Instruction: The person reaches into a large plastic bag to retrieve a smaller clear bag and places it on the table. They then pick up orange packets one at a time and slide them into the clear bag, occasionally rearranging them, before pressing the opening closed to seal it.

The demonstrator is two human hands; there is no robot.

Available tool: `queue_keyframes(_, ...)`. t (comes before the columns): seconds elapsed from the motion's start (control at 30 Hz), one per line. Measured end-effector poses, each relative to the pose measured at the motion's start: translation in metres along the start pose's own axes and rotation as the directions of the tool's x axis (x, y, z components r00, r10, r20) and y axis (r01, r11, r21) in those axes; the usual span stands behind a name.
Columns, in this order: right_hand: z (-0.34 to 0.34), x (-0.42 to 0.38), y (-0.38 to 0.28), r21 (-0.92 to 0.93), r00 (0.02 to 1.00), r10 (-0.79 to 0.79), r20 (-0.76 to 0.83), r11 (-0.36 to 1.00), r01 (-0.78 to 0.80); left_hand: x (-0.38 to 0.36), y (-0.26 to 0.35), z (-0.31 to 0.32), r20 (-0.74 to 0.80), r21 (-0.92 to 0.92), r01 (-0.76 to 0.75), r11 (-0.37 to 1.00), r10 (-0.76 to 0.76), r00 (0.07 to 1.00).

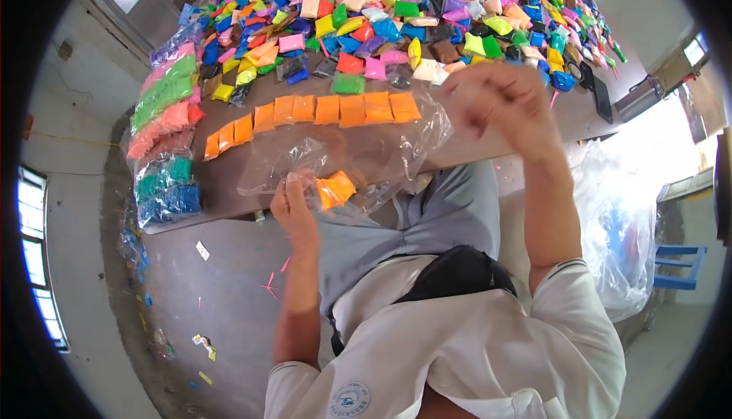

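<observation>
My left hand point(293, 199) is closed on the edge of a large clear plastic bag point(271, 166), low over the near table edge. Inside the bag, beside my fingers, lie orange packets point(335, 189). The bag spreads to the right, in front of a curved row of orange packets point(328, 110) laid out along the table. My right hand point(496, 106) is raised at the right, just beyond the bag's far end. Motion blurs it and its fingers look bent; whether they hold anything I cannot make out.
A big heap of small packets point(396, 22) in many colours covers the back of the table point(221, 190). Filled bags of sorted packets point(164, 137) are stacked at the left edge. Scissors point(577, 73) and a dark phone-like slab point(601, 100) lie at the right. A blue stool point(679, 266) stands beyond.
</observation>
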State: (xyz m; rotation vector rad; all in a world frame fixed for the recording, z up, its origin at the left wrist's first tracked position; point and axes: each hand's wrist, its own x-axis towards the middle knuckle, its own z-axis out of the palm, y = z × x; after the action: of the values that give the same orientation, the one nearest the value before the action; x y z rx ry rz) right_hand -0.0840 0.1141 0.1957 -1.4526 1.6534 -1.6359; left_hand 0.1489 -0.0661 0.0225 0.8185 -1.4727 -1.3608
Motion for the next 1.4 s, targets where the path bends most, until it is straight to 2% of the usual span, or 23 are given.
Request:
queue_keyframes(0.07,-0.023,0.015,0.016,0.005,0.959,0.099,-0.266,0.995,-0.102,0.000,0.002,0.000,0.026,0.008,0.004,1.000,-0.004,1.000)
queue_keyframes(0.13,-0.040,0.039,0.066,-0.033,0.944,0.147,-0.297,0.986,-0.164,-0.002,0.004,0.002,0.036,0.026,0.019,1.000,-0.019,0.999)
queue_keyframes(0.2,-0.044,0.054,0.120,-0.157,0.986,0.129,-0.108,0.977,-0.145,-0.003,0.005,0.005,0.037,0.020,0.027,0.999,-0.027,0.999)
queue_keyframes(0.27,-0.039,0.064,0.187,-0.287,0.988,0.021,0.152,0.958,0.024,-0.005,0.004,0.007,0.022,-0.004,0.033,0.999,-0.032,0.999)
queue_keyframes(0.4,-0.009,0.064,0.212,-0.532,0.900,0.103,0.424,0.832,0.156,-0.005,0.000,0.000,0.049,0.000,0.009,1.000,-0.009,0.999)
queue_keyframes(0.47,-0.001,0.067,0.214,-0.621,0.853,0.148,0.501,0.748,0.234,-0.004,0.005,-0.001,0.055,0.039,0.004,0.999,-0.006,0.998)
queue_keyframes(0.53,0.006,0.068,0.188,-0.710,0.825,0.189,0.532,0.631,0.313,-0.004,0.004,-0.002,0.062,0.035,0.012,0.999,-0.014,0.998)
queue_keyframes(0.57,0.007,0.066,0.194,-0.724,0.856,0.188,0.482,0.635,0.269,-0.004,0.004,-0.002,0.064,0.030,0.016,0.999,-0.017,0.998)
queue_keyframes(0.63,0.010,0.064,0.204,-0.745,0.906,0.185,0.381,0.642,0.183,-0.004,0.005,0.000,0.072,0.004,0.007,1.000,-0.007,0.997)
queue_keyframes(0.73,0.006,0.063,0.197,-0.457,0.922,-0.143,0.361,0.834,0.309,-0.006,0.008,0.003,0.067,0.012,0.024,1.000,-0.025,0.997)
queue_keyframes(0.83,0.014,0.075,0.181,-0.391,0.919,0.200,0.340,0.919,-0.055,-0.007,0.011,0.004,0.061,0.021,0.025,0.999,-0.027,0.998)
queue_keyframes(0.93,0.037,0.077,0.187,-0.447,0.955,0.105,0.279,0.894,0.032,-0.006,0.009,0.002,0.067,0.037,0.016,0.999,-0.018,0.998)
queue_keyframes(1.03,0.035,0.086,0.179,-0.631,0.872,0.234,0.431,0.769,0.105,-0.007,0.006,0.000,0.061,0.036,0.029,0.999,-0.031,0.998)
queue_keyframes(1.13,0.033,0.082,0.164,-0.607,0.864,0.233,0.446,0.788,0.100,-0.008,0.009,0.001,0.045,0.069,0.046,0.997,-0.049,0.998)
queue_keyframes(1.23,0.033,0.074,0.172,-0.573,0.893,0.155,0.423,0.809,0.131,-0.012,0.009,0.005,0.041,0.056,0.076,0.995,-0.079,0.996)
queue_keyframes(1.33,0.030,0.072,0.178,-0.569,0.889,0.270,0.370,0.822,-0.013,-0.013,0.010,0.006,0.045,0.067,0.069,0.995,-0.073,0.996)
queue_keyframes(1.4,0.017,0.071,0.202,-0.567,0.915,0.222,0.338,0.824,0.010,-0.014,0.009,0.005,0.045,0.052,0.064,0.997,-0.067,0.997)
